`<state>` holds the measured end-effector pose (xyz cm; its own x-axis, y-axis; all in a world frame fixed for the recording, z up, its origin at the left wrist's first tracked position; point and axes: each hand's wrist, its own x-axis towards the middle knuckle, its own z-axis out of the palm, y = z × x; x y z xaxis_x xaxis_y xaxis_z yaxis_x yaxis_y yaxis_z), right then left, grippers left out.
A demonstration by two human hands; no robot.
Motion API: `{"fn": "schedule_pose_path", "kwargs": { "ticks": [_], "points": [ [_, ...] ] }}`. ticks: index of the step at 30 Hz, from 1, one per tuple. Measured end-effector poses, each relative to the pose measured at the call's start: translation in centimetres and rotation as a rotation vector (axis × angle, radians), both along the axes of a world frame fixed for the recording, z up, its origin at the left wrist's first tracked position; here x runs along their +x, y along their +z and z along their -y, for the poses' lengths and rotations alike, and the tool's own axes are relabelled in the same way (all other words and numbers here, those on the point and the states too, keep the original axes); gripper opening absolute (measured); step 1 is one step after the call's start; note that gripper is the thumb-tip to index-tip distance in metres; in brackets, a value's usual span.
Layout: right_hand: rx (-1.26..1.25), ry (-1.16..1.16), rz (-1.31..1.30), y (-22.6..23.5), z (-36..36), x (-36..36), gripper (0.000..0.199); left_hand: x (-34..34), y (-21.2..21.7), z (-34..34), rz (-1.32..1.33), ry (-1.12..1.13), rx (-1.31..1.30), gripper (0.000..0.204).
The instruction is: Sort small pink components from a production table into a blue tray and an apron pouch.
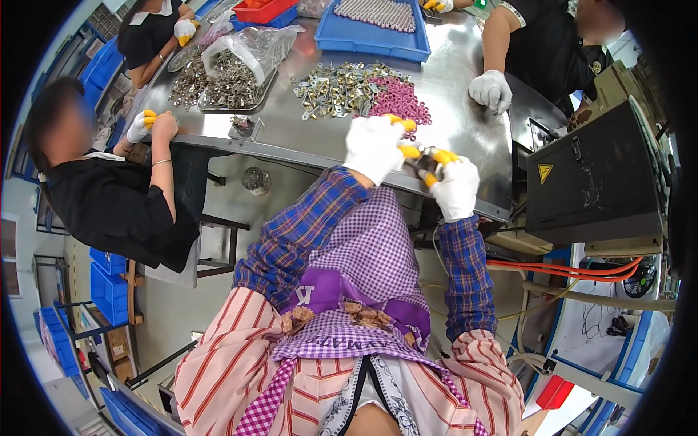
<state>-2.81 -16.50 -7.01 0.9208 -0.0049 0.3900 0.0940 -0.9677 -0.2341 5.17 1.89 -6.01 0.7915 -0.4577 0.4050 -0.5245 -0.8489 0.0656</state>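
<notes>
My left hand point(374, 149), in a white glove with yellow fingertips, is over the table's near edge, beside the pink rings point(400, 100). Its fingers are bent together, thumb side against a small dark metal part point(422, 164); what they pinch is too small to tell. From the other side my right hand point(454, 187), gloved the same way, has its fingers closed around that dark part, which is blurred and half covered. Just beyond my hands, small metal brackets point(331, 89) with brassy pieces lie heaped against the rings.
On the metal table point(465, 138) stand a blue tray point(327, 40) of small pale parts and a tray of metal clips point(233, 87) under a plastic bag. A dark machine box point(592, 171) stands at right. Co-workers sit left and far right, one gloved hand point(491, 92) resting on the table.
</notes>
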Motion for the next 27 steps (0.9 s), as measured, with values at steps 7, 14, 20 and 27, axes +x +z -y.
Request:
{"fn": "schedule_pose_path", "kwargs": {
  "ticks": [7, 14, 20, 27],
  "points": [
    [-0.150, -0.627, -0.172, -0.1, 6.2, 4.9, 0.038, -0.3, -3.0, -5.1, -0.395, 0.430, -0.520, 0.027],
    [-0.150, -0.695, -0.094, -2.1, 8.2, 7.7, 0.041, 1.8, -3.4, -5.7, -0.224, 0.343, -0.405, 0.024],
    [-0.165, -0.696, -0.070, -2.3, 8.1, 7.1, 0.043, 6.0, -4.1, -7.4, 0.073, 0.386, -0.050, 0.021],
    [-0.174, -0.685, -0.029, -1.7, 8.9, 7.1, 0.043, 5.5, -2.9, -7.7, -0.064, 0.268, -0.220, 0.017]
  ]
}}
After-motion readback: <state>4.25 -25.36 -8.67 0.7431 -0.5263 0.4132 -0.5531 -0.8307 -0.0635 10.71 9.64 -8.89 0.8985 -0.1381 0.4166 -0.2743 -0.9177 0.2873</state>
